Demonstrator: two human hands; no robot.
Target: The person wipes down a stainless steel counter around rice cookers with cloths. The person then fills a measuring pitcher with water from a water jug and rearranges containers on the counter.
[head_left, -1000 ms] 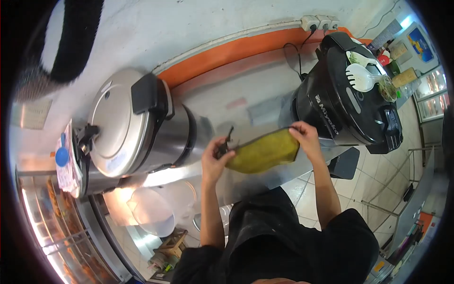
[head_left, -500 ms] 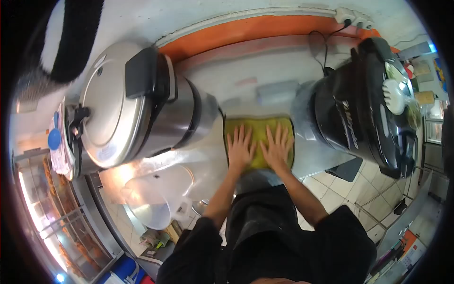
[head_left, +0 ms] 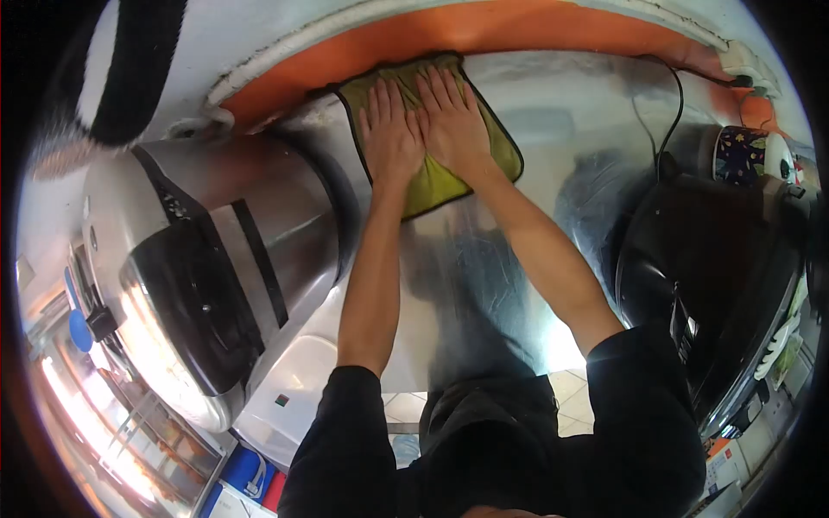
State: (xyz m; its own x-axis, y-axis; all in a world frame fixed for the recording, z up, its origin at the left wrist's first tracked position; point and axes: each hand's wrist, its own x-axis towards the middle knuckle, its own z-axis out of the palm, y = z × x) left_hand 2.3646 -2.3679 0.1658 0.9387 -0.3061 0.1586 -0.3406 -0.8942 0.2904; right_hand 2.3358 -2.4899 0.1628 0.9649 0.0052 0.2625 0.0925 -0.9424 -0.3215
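Note:
A green cloth [head_left: 440,186] with a dark border lies spread on the metal counter [head_left: 471,276], its far edge by the orange strip at the wall. On its left half my left hand [head_left: 393,138] presses flat, fingers stretched away from me. My right hand [head_left: 452,125] rests flat beside it, fingers apart, the two hands touching or nearly so. Small folds show in the cloth between them.
A large steel cooker [head_left: 259,207] with a black handle stands at the left. At the right is a black cooker [head_left: 708,250], with a cable [head_left: 678,112] behind it and a patterned container [head_left: 738,155]. A white plastic container [head_left: 298,388] sits at the lower left.
The cloth was first held up between both hands, then laid on the counter's near part. Both hands and the cloth have since moved forward to the wall side, and the view has shifted.

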